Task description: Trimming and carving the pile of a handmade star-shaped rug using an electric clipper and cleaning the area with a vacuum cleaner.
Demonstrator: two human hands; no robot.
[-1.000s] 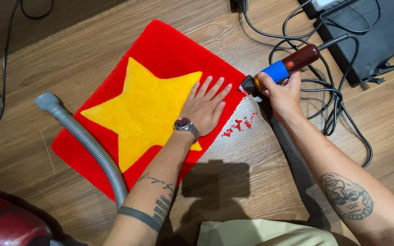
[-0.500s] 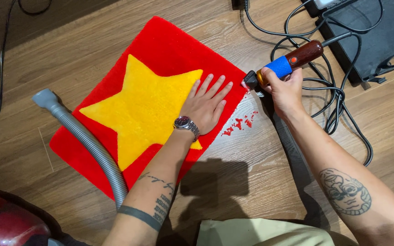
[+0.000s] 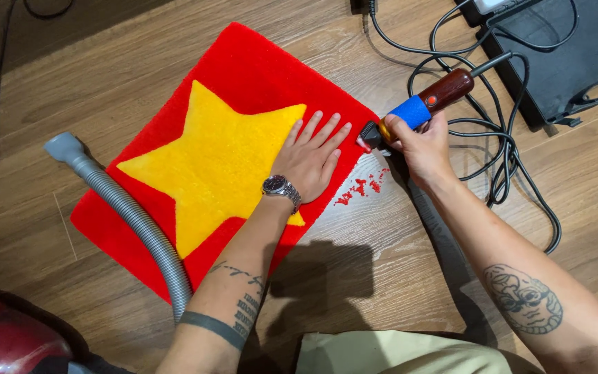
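Nearest the camera, at 7 o'clock, a dark red vacuum cleaner body [image 3: 5,343] sits on the wooden floor [image 3: 396,270], and its grey hose [image 3: 133,221] runs up across the lower-left part of the rug to a nozzle at 9 o'clock. The red rug with a yellow star [image 3: 223,152] lies flat on the floor at centre. The left hand [image 3: 306,163] rests palm-down on it with fingers spread wide, gripping nothing, pinning the right-hand edge. The right hand [image 3: 417,142], at 2 o'clock, is closed around the blue-and-brown handle of an electric trimmer [image 3: 420,107], whose black head touches the rug's right edge. Red fibre clippings [image 3: 361,185] lie loose on the floor just beside that edge. Judged from this, trimming of this border is under way; how much of the other borders is finished cannot be told, and the clippings are not yet cleared. Farther off, black cables [image 3: 500,145] lead to a black case [image 3: 562,55] at 1 o'clock.
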